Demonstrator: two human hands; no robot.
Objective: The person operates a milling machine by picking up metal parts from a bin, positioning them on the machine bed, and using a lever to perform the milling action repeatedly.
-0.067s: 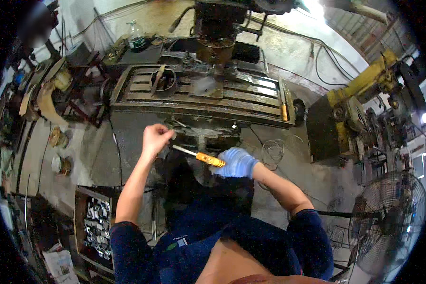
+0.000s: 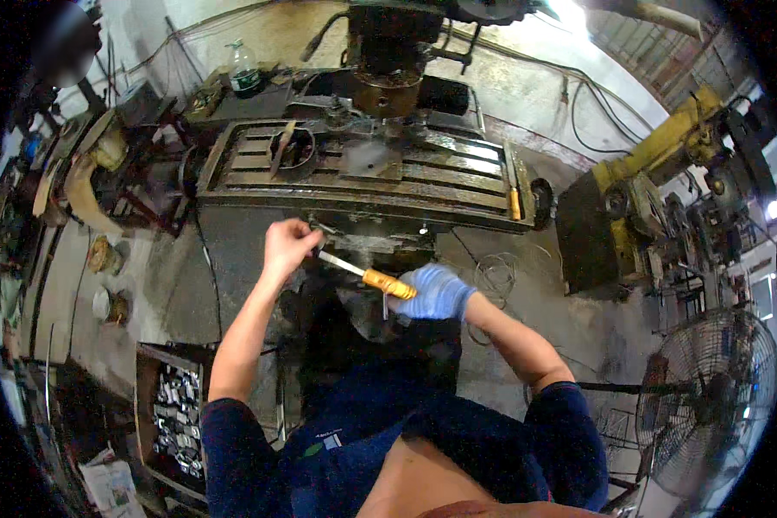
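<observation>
My right hand, in a blue-and-white striped glove, is closed around the yellow handle of a hand tool with a straight silver shaft. The shaft points to the upper left, and its tip is beside the fingertips of my left hand. Bare and pinched closed, my left hand holds a small greyish piece, mostly hidden by the fingers. Whether the tip touches that piece I cannot tell. Both hands are above my lap, on the near side of a slotted machine table.
A round pot and another yellow-handled tool lie on the machine table, under a dark machine head. At lower left stands a box of small metal parts. A caged fan is at right. Loose wire coils on the floor.
The tool's tip has come up to my left fingertips, closing the small gap between them. My left hand has moved slightly right.
</observation>
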